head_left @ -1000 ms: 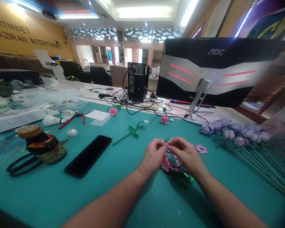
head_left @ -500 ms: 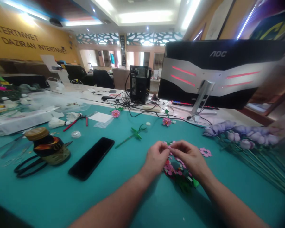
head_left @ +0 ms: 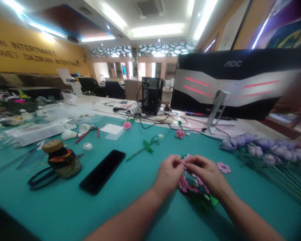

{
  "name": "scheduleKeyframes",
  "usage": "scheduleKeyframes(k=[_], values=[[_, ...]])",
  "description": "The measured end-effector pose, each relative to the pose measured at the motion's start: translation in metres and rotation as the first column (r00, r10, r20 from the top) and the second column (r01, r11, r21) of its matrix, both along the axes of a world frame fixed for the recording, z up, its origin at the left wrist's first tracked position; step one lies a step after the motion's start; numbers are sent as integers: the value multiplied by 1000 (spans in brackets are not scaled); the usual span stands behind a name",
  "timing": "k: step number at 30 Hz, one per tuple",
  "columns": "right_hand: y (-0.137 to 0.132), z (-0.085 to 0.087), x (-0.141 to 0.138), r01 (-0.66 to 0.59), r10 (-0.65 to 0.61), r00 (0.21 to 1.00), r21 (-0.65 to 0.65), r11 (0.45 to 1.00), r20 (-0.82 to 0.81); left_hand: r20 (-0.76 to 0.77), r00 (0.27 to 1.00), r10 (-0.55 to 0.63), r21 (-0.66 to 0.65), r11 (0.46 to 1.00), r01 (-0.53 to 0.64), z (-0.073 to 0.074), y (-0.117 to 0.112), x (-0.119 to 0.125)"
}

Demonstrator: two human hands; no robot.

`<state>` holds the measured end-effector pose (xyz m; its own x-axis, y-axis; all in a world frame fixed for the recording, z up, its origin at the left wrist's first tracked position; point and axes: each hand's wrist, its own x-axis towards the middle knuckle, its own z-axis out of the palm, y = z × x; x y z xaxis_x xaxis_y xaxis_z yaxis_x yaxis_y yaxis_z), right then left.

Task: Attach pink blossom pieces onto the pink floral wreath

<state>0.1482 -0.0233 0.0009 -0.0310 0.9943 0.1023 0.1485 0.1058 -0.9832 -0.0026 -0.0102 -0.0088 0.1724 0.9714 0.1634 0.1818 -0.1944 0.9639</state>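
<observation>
1. Right of centre in the frame's lower half, the pink flower ring (head_left: 185, 185) sat partly beneath the hands, at the desk (head_left: 137, 177). It looked light and fairly stiff, its small blossoms perhaps easily knocked loose; its outer rim seemed the safest hold.
2. At the ring's far side, the left hand (head_left: 169, 174) and right hand (head_left: 210, 172) were pinched closed, fingertips meeting on a tiny pink piece (head_left: 184, 161); whether it was attached could not be told.
3. Just beside the right hand lay a petal cluster (head_left: 223, 167).

Office-like room: monitor (head_left: 234, 83), computer tower (head_left: 151, 97), chairs (head_left: 114, 89)
</observation>
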Motion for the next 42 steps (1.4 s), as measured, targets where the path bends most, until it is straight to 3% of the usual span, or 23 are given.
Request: scheduleKeyframes(k=[4, 14, 29, 42], values=[[-2, 5, 0, 16, -17, 999, 36, 999, 30, 4, 999, 32, 14, 999, -32, -1, 3, 2], [-2, 11, -3, 29, -30, 999, 31, 999, 42, 132, 991, -14, -128, 991, 31, 0, 9, 2], [-2, 5, -8, 40, -46, 996, 85, 996, 72, 146, 989, -32, -128, 990, 51, -1, 10, 2], [-2, 7, -4, 35, -54, 988, 135, 990, 142, 58, 996, -64, -29, 997, 66, -5, 9, -1]])
